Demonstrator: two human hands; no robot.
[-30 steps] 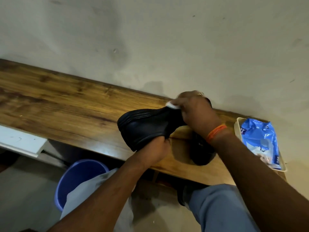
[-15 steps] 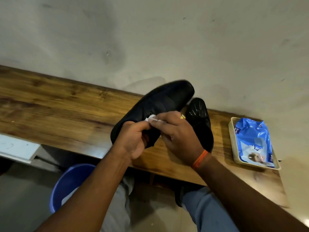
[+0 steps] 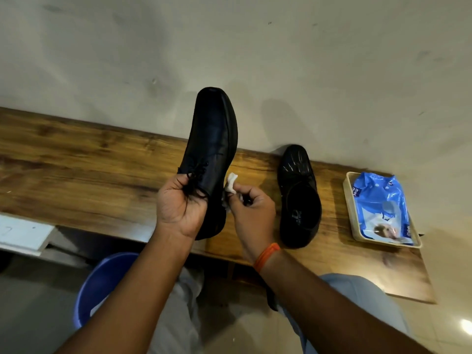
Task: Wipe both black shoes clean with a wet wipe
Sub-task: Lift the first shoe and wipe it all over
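A glossy black leather lace-up shoe (image 3: 212, 149) is lifted above the long brown wood-grain worktop (image 3: 89, 169), its toe aimed up toward the pale wall (image 3: 229, 47) and its laced upper facing the person. The left hand (image 3: 178, 203) has its grip wrapped round the heel end, fingers curled in by the laces. Against the shoe's right side sits a small crumpled white wet wipe (image 3: 231, 185), pinched in the grip of the right hand (image 3: 250, 210), which wears an orange band at the wrist. The second black leather shoe (image 3: 298, 198) stands on the worktop just beside that hand, opening upward, toe toward the wall, with pale streaks across its front. Farther right, well apart from both shoes, a blue plastic pack of wipes (image 3: 378, 200) lies in a shallow cream tray (image 3: 348, 198) near the worktop's end. Below the front edge, left of the person's knees, a blue plastic bucket (image 3: 102, 282) stands on the floor.
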